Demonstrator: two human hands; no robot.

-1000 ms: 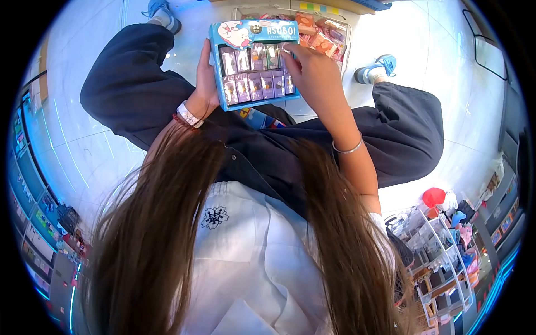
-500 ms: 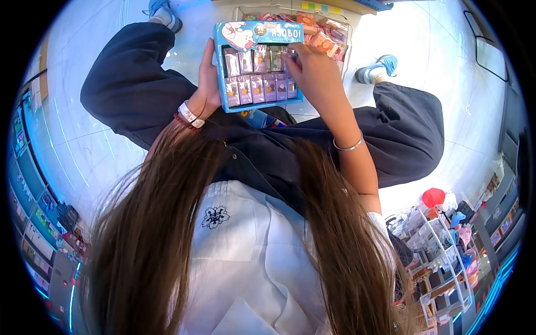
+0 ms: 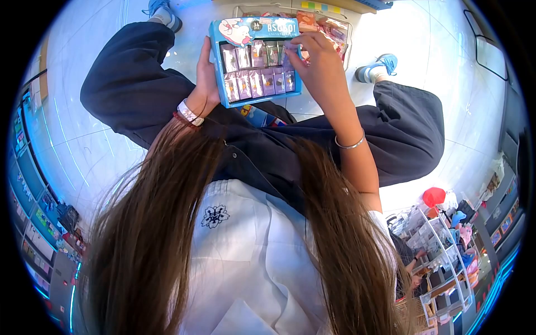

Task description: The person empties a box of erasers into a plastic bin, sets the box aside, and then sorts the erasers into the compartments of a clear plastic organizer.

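My left hand (image 3: 205, 81) grips the left side of a blue display box (image 3: 258, 100), with the thumb along its edge and the other fingers hidden behind. The box is tilted toward me above my lap, its printed lid panel raised at the far side. Inside stand two rows of small wrapped packets (image 3: 255, 84), mostly pale purple, with one greenish packet (image 3: 272, 54) in the far row. At the far right corner, my right hand (image 3: 319, 61) pinches a small purple packet (image 3: 289, 56), partly covered by the fingers.
Beyond the box, a clear bin (image 3: 347, 42) of pink and orange packages sits on the tiled floor (image 3: 72, 111). My legs spread to either side. A colourful package (image 3: 258, 117) lies under the box. At lower right are a white wire rack (image 3: 446, 251) and another person's arm (image 3: 414, 261).
The box has shifted slightly up and left with my left hand. My right hand has risen a little at the far right corner. Another person's arm has appeared by the rack.
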